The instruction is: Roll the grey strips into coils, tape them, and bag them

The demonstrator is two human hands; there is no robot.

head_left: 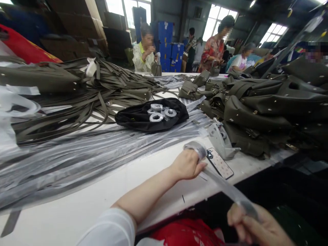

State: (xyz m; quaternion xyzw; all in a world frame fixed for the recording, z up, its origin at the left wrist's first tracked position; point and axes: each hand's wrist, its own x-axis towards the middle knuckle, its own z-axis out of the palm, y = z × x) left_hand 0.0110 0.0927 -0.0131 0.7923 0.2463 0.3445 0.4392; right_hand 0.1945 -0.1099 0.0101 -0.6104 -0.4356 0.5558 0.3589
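Note:
My left hand (188, 164) is closed on a coiled grey strap (196, 147) in a clear plastic sleeve, above the white table. From the coil, the loose end of the strap (225, 186) runs down to the right. My right hand (252, 222), slightly blurred beyond the table's front edge, grips that end between thumb and fingers. Beside the left hand lies a phone (220, 163) in a patterned case. Farther off, a black bag (128, 118) holds several plastic-wrapped strap coils (156, 117).
Long sleeved straps (64, 160) cover the left of the white table (84, 212). Olive straps (84, 112) heap behind them. Olive bag pieces (258, 109) pile up at right, near a small translucent bag (220, 140). Several people work across the table, before blue boxes (165, 41).

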